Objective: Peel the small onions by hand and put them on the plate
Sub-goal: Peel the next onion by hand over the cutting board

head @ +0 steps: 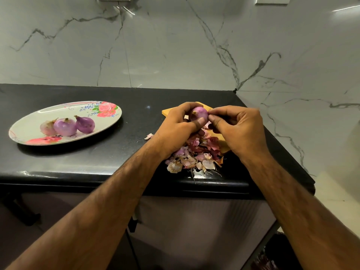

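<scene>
While three peeled purple onions (67, 125) lie on the oval floral plate (29, 121), the left hand (175, 123) grips a fourth small purple onion (198, 113) above the tabletop (116, 152); right-hand fingers (216, 114) pinch its skin, nearly finished.

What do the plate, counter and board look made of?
Plate: glossy, printed flowers; likely melamine or glazed ceramic.
Counter: polished black stone, by its speckle and bright edge glints.
Board: matte orange-yellow, wood or plastic; mostly covered, cannot tell.

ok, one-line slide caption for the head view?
Left hand grips a small onion while right hand pinches its skin; three peeled onions lie on the floral plate.
</scene>
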